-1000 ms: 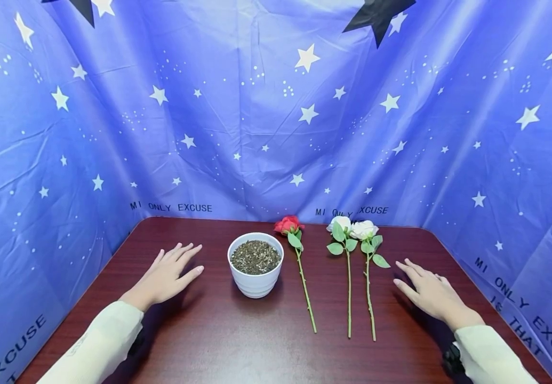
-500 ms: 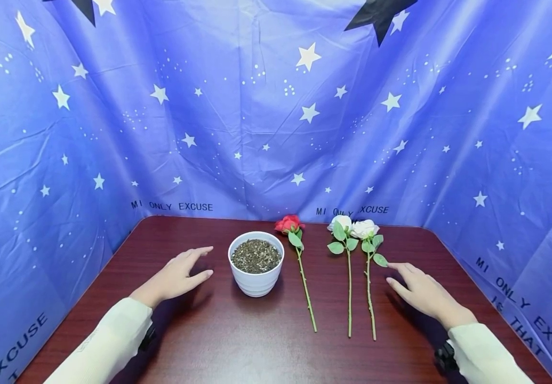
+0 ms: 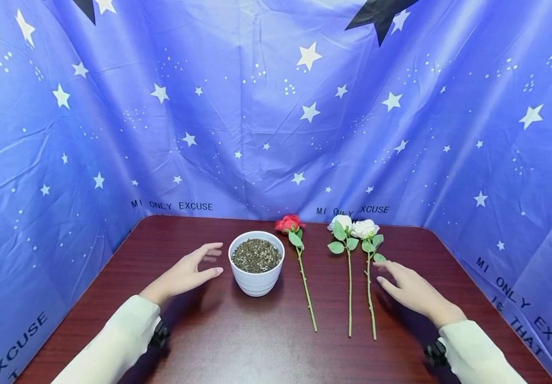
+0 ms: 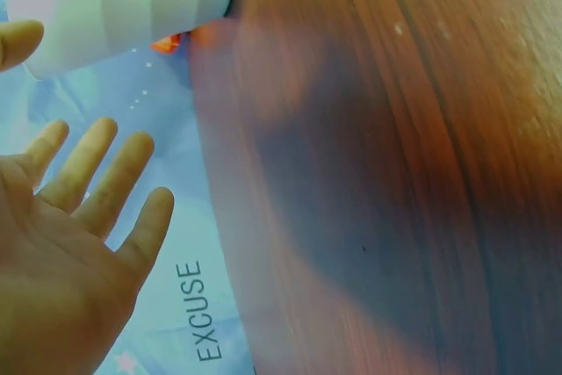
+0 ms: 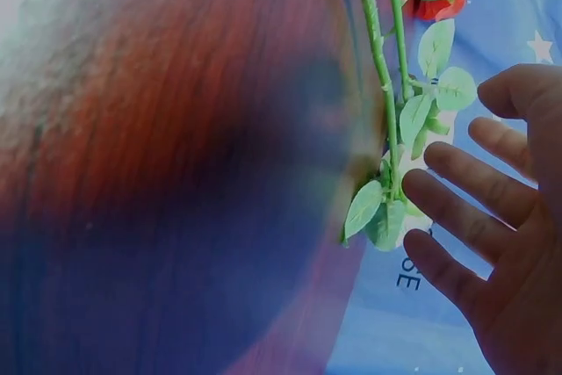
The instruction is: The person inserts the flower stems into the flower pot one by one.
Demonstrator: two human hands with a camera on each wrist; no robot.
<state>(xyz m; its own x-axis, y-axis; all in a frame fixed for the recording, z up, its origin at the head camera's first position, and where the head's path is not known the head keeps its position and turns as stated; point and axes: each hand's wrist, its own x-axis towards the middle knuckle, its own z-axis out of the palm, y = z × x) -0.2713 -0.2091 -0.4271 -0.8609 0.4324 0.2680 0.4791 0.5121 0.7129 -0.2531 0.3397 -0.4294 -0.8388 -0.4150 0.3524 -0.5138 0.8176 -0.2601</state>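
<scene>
My left hand (image 3: 184, 274) is just left of a white pot (image 3: 256, 284) filled with dark soil (image 3: 256, 256). Its fingers are spread and hold nothing; in the left wrist view a gap shows between the fingers and the pot (image 4: 132, 6). Over on the right, my right hand (image 3: 412, 288) hovers beside the rightmost white rose (image 3: 370, 298), its fingertips overlapping a leaf in the head view. Whether they touch it I cannot tell. Another white rose (image 3: 350, 288) lies just left of that one. A red rose (image 3: 287, 224) lies between the pot and the white ones.
All of this is on a dark reddish wooden table (image 3: 256, 346). A blue curtain (image 3: 237, 117) with white stars closes off the back and both sides. The rose stems point toward the near edge.
My left hand has moved right toward the pot, its fingers bending a little. My right hand has moved left to the rightmost white rose. Pot and roses have stayed put.
</scene>
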